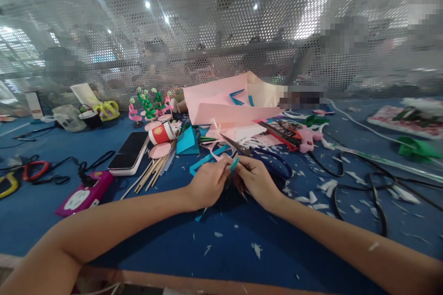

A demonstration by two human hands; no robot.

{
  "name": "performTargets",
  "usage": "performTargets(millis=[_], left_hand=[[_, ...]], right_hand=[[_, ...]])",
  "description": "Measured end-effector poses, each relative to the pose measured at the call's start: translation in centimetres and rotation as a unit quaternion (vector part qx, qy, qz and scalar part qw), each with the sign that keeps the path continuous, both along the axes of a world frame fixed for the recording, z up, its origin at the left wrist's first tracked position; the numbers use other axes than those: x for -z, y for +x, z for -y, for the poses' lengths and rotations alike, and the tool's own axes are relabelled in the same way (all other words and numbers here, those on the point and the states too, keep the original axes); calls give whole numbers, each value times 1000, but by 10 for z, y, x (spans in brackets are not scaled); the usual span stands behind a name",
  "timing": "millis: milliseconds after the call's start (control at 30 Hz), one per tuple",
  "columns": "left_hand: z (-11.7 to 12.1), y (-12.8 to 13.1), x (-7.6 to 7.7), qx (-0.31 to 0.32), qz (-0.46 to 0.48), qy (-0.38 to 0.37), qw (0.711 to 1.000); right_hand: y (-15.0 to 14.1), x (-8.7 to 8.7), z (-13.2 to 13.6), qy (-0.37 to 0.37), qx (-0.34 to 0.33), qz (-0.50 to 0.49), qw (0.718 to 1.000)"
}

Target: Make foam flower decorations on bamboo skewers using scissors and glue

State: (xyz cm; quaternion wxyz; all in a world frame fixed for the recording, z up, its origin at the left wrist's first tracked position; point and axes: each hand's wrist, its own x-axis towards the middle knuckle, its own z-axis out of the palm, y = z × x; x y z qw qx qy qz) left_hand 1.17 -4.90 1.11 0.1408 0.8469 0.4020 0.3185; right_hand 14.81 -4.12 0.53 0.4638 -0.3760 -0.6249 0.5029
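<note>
Strip (234, 164), teal — in curled left hand (209, 182) and right hand (256, 180)

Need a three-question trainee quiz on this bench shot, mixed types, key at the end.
1. Multiple choice: what colour is the small piece between the left hand and the right hand?
A) red
B) teal
C) yellow

2. True or false: the phone lies to the left of the pink glue gun in the picture.

3. Fill the gap: the loop handles of the scissors are dark ____.

Key: 1 B; 2 true; 3 blue.
</note>
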Motion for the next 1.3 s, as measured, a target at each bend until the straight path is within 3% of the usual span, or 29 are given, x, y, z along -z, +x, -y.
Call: performTargets(millis=[367, 967, 1300], left_hand=[[-1, 0, -1, 47, 6, -10, 999], [-5, 1, 1, 52, 18, -16, 998], [-3, 1, -3, 58, 53, -76, 994]], right_hand=[[3, -2, 1, 25, -17, 35, 999], [8, -3, 1, 26, -30, 35, 999], [5, -3, 3, -38, -15, 23, 999]])
